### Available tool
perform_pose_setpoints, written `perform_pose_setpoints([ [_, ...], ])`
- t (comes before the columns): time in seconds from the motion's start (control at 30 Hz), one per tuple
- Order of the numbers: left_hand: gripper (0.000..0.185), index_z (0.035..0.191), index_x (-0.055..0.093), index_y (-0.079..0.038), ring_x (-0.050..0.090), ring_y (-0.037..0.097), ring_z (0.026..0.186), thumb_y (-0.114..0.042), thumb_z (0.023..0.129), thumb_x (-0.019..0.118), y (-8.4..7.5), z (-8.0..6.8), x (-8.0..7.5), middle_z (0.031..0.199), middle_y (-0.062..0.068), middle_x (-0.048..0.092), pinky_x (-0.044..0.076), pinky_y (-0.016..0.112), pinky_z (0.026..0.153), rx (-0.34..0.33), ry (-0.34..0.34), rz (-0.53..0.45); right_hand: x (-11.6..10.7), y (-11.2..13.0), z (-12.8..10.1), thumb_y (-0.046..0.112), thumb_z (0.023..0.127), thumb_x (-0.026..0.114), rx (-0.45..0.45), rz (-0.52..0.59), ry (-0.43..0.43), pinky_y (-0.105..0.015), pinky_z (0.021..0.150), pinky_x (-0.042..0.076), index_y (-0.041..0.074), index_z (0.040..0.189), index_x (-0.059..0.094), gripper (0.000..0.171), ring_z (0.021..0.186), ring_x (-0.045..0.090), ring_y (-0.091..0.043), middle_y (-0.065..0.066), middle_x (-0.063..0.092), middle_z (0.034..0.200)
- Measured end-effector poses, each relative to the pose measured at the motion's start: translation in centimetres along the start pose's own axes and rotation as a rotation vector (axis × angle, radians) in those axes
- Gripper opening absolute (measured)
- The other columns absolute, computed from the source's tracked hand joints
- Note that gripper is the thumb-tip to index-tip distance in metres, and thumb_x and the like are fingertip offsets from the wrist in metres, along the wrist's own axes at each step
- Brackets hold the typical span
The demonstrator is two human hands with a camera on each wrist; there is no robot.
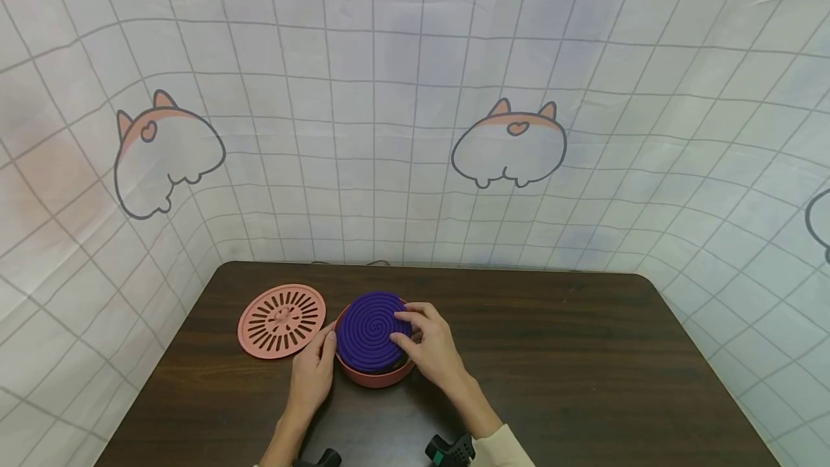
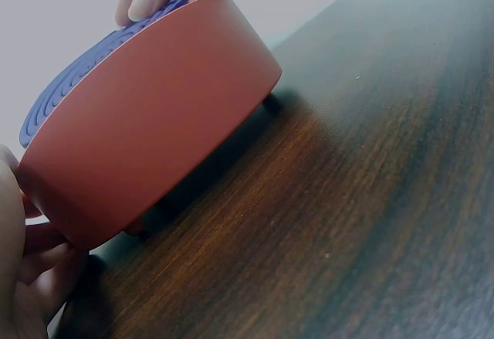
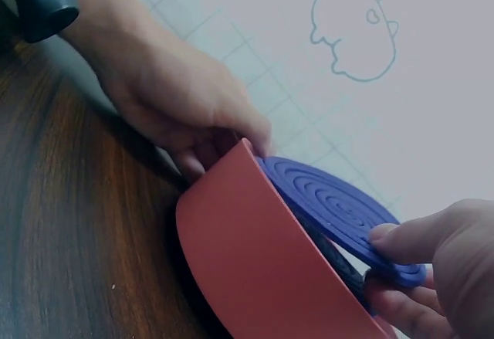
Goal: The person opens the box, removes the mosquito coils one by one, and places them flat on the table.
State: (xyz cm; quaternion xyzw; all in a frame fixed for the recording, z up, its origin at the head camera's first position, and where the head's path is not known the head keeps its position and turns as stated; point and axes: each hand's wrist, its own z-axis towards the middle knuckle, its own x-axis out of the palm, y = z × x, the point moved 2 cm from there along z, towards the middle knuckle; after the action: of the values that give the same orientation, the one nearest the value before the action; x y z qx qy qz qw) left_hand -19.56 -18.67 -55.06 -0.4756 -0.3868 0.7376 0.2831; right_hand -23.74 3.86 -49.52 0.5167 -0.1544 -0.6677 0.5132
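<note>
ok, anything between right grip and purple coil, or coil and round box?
Nothing visible between right grip and purple coil; it pinches the edge. Between coil and round box, its own fingers sit under that raised edge. The dark area beneath is unclear. The slotted lid lies aside, left.

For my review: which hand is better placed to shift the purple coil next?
Probably the right hand: it pinches the purple coil by its raised edge. The left hand holds the red container at the opposite side.
</note>
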Motion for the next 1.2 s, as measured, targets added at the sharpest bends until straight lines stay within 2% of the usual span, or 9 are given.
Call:
perform_pose_setpoints([
  [0.17,0.04,0.134,0.065,-0.011,0.062,0.027,0.126,-0.034,0.106,0.047,0.05,-0.02,-0.01,0.133,0.01,0.068,0.049,0.048,0.104,-0.002,-0.003,-0.003,0.19,-0.22,0.1,0.01,0.084,0.08,0.032,0.085,-0.02,-0.019,0.068,0.055,0.002,0.114,0.074,0.032,0.077,0.062,-0.008,-0.013,0.063,0.124],
  [0.3,0.039,0.134,0.065,-0.012,0.063,0.027,0.125,-0.034,0.106,0.048,0.07,-0.05,0.01,0.132,0.009,0.068,0.049,0.048,0.104,-0.001,-0.006,-0.002,0.35,-0.37,0.17,0.01,0.083,0.081,0.044,0.101,-0.034,-0.018,0.065,0.053,0.002,0.113,0.074,0.031,0.074,0.057,-0.003,-0.013,0.064,0.123],
  [0.63,0.039,0.134,0.065,-0.012,0.062,0.027,0.126,-0.034,0.106,0.048,0.07,-0.13,-0.02,0.132,0.009,0.068,0.049,0.049,0.104,-0.004,-0.007,-0.005,0.32,-0.79,0.33,0.016,0.079,0.085,0.146,0.196,-0.043,-0.016,0.063,0.052,0.007,0.107,0.078,0.03,0.073,0.062,-0.003,-0.014,0.069,0.121],
  [0.87,0.04,0.135,0.065,-0.012,0.062,0.027,0.126,-0.034,0.107,0.047,0.1,-0.14,0.0,0.132,0.009,0.068,0.049,0.049,0.104,-0.008,-0.005,-0.001,0.41,-0.74,0.27,0.011,0.078,0.085,0.18,0.243,-0.055,-0.013,0.058,0.047,0.007,0.108,0.076,0.032,0.066,0.058,-0.003,-0.013,0.073,0.099],
  [0.97,0.04,0.135,0.065,-0.012,0.062,0.028,0.126,-0.034,0.107,0.047,0.1,-0.11,0.01,0.132,0.01,0.068,0.049,0.049,0.105,-0.007,-0.003,0.0,0.35,-0.53,0.26,0.008,0.078,0.084,0.205,0.248,-0.05,-0.013,0.06,0.048,0.005,0.109,0.076,0.032,0.067,0.058,-0.005,-0.014,0.072,0.096],
  [1.1,0.039,0.134,0.065,-0.012,0.062,0.027,0.126,-0.034,0.107,0.047,0.09,-0.07,0.0,0.132,0.009,0.068,0.049,0.049,0.104,-0.001,-0.007,0.005,0.18,-0.53,0.28,0.01,0.079,0.084,0.226,0.274,-0.025,-0.014,0.06,0.048,0.005,0.11,0.076,0.032,0.065,0.056,-0.004,-0.014,0.071,0.088],
  [1.2,0.038,0.133,0.066,-0.011,0.063,0.028,0.124,-0.032,0.107,0.047,0.11,-0.02,0.0,0.131,0.01,0.069,0.05,0.05,0.103,0.014,-0.019,0.01,0.13,-0.84,0.28,0.014,0.08,0.083,0.23,0.314,0.003,-0.015,0.057,0.044,0.007,0.111,0.076,0.032,0.061,0.051,-0.002,-0.008,0.067,0.077],
])
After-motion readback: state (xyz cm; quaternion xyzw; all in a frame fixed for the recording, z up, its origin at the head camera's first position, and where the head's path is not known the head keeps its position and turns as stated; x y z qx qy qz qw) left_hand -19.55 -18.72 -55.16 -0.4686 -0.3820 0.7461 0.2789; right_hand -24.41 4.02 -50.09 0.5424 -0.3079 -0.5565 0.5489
